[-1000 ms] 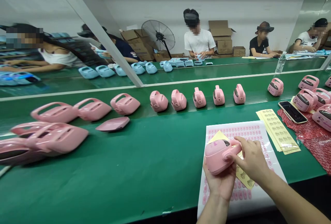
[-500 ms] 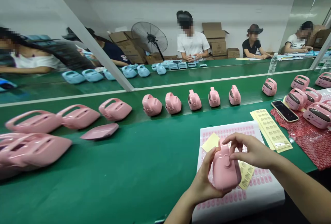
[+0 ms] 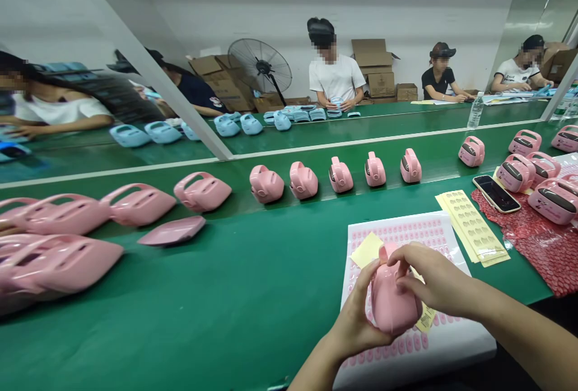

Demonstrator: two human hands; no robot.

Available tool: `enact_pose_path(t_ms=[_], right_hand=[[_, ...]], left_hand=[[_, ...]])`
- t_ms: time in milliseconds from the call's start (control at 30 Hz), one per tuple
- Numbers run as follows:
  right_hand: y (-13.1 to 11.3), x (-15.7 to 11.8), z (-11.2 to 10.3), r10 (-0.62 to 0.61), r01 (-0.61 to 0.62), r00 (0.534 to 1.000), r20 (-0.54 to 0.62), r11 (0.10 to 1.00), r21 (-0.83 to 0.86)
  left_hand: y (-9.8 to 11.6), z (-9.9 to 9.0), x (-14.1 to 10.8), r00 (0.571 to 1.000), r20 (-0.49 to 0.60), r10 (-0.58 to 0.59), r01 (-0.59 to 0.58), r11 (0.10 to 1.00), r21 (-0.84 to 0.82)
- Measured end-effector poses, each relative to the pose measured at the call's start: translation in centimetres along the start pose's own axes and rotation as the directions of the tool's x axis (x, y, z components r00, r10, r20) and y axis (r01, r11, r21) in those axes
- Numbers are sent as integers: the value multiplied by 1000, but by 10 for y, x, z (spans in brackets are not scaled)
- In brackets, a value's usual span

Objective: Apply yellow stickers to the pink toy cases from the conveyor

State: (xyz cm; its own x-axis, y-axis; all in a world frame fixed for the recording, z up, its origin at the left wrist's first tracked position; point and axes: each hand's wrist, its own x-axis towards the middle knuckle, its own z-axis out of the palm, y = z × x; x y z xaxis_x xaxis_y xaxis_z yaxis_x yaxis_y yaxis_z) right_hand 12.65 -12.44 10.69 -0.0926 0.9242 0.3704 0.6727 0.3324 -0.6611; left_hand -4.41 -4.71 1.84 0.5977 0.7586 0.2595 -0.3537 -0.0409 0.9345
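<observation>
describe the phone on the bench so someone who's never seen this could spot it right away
Start at the green bench and go to its right end, where red bubble wrap lies. The phone lies flat at its left edge, behind the yellow sticker sheets. It is the only dark, flat slab among rounded pink casings.

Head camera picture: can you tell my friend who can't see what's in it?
Two hands, left and right, hold a pink case over a sticker sheet on a green table. More pink cases stand in a row behind.

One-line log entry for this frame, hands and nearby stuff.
left hand: holds pink case | right hand: fingers pressing case top | under: sticker sheet | right of it: yellow sheets, phone
</observation>
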Motion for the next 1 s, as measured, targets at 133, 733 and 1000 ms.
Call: enact_pose_path(t_ms=[133, 733, 1000], right_hand=[[6, -13, 13, -301, 254, 947, -115, 917, -306], [4, -15, 40, -100, 19, 887, -451, 983, -181], [46, 1, 39, 154, -89, 870, -468, 983, 160]], left_hand=[[1, 3, 0, 1000, -29, 7, -7, 1000, -13], [-1, 11, 9, 993, 21, 114, -115, 990, 78], [-8, 4, 13, 986, 38, 165, -168, 983, 71]])
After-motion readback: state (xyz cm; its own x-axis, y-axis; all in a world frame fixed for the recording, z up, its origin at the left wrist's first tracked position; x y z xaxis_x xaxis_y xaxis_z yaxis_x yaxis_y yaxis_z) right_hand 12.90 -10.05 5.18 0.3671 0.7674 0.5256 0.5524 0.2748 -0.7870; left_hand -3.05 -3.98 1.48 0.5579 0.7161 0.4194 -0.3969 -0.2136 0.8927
